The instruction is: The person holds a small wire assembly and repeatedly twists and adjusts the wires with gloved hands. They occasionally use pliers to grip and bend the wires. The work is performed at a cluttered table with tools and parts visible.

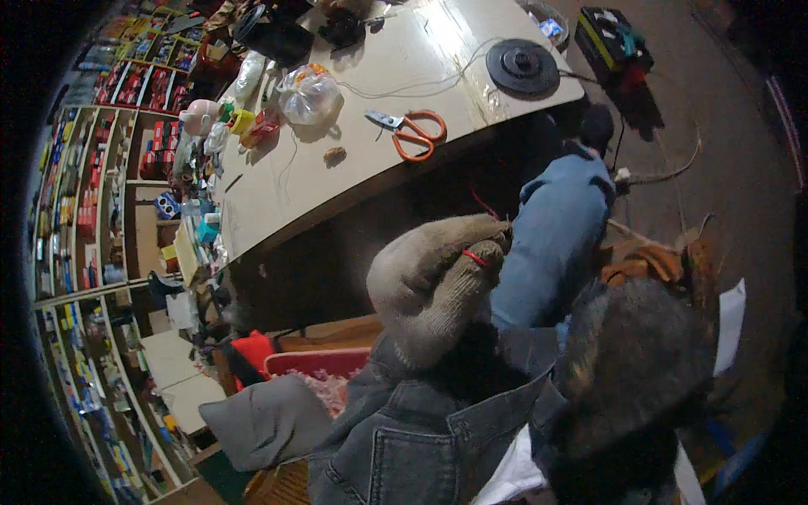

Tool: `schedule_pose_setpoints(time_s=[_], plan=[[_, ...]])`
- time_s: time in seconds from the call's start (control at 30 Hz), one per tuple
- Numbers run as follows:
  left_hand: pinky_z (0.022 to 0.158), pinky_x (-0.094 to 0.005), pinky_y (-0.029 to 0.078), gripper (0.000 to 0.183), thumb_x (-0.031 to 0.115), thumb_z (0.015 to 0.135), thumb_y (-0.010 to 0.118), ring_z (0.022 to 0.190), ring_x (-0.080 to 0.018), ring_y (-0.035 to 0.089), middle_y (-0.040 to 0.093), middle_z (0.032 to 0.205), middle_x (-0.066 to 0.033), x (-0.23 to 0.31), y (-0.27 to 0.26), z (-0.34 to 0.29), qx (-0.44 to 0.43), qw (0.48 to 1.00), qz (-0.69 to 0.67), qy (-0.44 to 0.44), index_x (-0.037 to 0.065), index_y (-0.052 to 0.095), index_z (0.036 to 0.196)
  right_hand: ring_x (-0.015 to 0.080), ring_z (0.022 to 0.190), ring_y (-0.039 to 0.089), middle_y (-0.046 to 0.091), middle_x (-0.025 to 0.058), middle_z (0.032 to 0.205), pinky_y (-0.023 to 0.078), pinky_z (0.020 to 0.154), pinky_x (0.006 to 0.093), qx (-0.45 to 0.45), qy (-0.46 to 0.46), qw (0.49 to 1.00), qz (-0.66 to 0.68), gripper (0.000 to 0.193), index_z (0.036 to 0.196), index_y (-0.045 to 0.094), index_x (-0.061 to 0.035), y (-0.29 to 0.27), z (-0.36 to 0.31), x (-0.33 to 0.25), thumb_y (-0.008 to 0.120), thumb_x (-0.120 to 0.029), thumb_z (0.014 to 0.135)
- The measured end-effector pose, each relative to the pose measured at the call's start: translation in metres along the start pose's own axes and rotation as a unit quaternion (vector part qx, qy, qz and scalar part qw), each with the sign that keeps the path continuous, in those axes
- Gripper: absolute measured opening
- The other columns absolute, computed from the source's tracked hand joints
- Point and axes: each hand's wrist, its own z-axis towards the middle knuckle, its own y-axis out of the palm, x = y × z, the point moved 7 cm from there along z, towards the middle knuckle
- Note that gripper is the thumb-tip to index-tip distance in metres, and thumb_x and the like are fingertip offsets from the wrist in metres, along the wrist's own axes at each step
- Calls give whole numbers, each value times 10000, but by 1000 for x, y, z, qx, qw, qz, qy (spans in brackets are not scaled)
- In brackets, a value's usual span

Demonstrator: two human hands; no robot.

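My left hand (438, 282), in a beige knitted glove, is raised over my lap with its fingers and thumb pressed together. Bits of red thread show across the thumb and beside the fingertips; what the pinch holds, if anything, is too small to make out. Beneath it, dark grey jeans (412, 463) with a stitched pocket lie across my lap. At lower right a dark, brownish shape (640, 362), smeared by motion, appears to be my right hand and sleeve; its fingers cannot be made out. A leg in blue jeans (551, 240) stretches out beyond my left hand.
On the pale table (362, 76) ahead lie orange-handled scissors (412, 133), a clear plastic bag (310, 94) and a round black base (522, 69) with a cable. Shelves (93, 202) of small goods line the left. A dark box (613, 42) sits on the floor at far right.
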Motion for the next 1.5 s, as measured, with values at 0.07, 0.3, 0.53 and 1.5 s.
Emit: schedule_pose_setpoints(time_s=[0.07, 0.3, 0.53, 1.5], plan=[[721, -318, 581, 185, 105, 933, 706, 792, -189, 716, 744, 932, -129, 1, 1, 3, 1, 999, 29, 18, -17, 742, 1068, 276, 925, 688, 705, 132, 1013, 534, 911, 449, -13, -4, 1000, -2, 225, 1028, 688, -32, 2, 0, 0, 776, -160, 866], [754, -354, 601, 181, 123, 928, 725, 841, -248, 747, 753, 943, -165, 0, 3, 4, -22, 999, 40, -10, -6, 747, 1052, 280, 910, 694, 714, 132, 1001, 534, 911, 459, -47, -4, 999, -14, 229, 1018, 694, -31, 1, -8, 6, 781, -169, 858], [763, -362, 600, 176, 106, 926, 719, 854, -264, 749, 751, 942, -177, 8, 4, 6, -49, 996, 68, 32, -9, 745, 1056, 278, 892, 699, 725, 133, 992, 535, 917, 461, -16, -5, 1000, 6, 238, 1016, 697, -27, -5, -2, 8, 791, -161, 843], [767, -371, 607, 147, 88, 929, 691, 849, -288, 756, 753, 962, -183, 12, 4, 10, -64, 989, 103, 81, -4, 751, 1027, 257, 877, 728, 746, 126, 947, 567, 896, 450, 80, 46, 995, -33, 239, 976, 743, -34, -5, -19, 18, 834, -177, 807]])
